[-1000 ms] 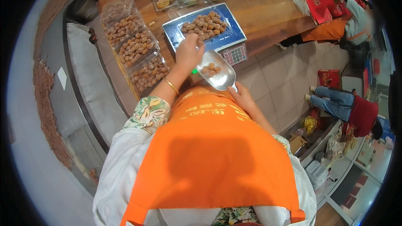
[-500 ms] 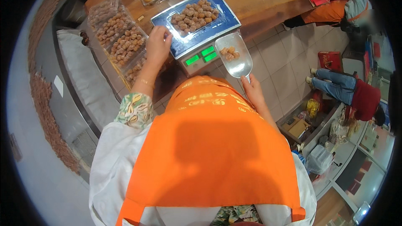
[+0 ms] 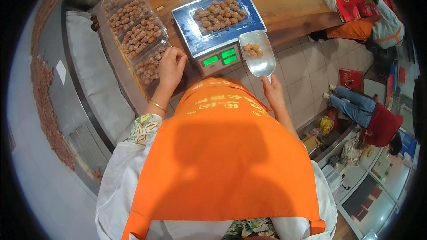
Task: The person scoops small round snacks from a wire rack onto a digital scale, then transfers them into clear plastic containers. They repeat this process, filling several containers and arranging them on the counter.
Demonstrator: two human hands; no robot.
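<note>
Shiny silver metal scoop (image 3: 262, 66) bearing small amber pieces (image 3: 252, 50) hangs by the blue-topped weighing scale (image 3: 188, 20), its handle (image 3: 269, 78) gripped in our right hand (image 3: 273, 90); we cannot tell whether our curled left hand (image 3: 171, 67) holds anything.

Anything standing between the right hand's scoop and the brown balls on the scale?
No visible obstruction: between the metal scoop and the frosted brown balls lie only the blue scale platform and what looks like a clear tray's rim.

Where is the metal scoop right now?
In the head view, the metal scoop is right of centre, held by its handle in the right hand, just right of the green displays on the blue scale.
</note>
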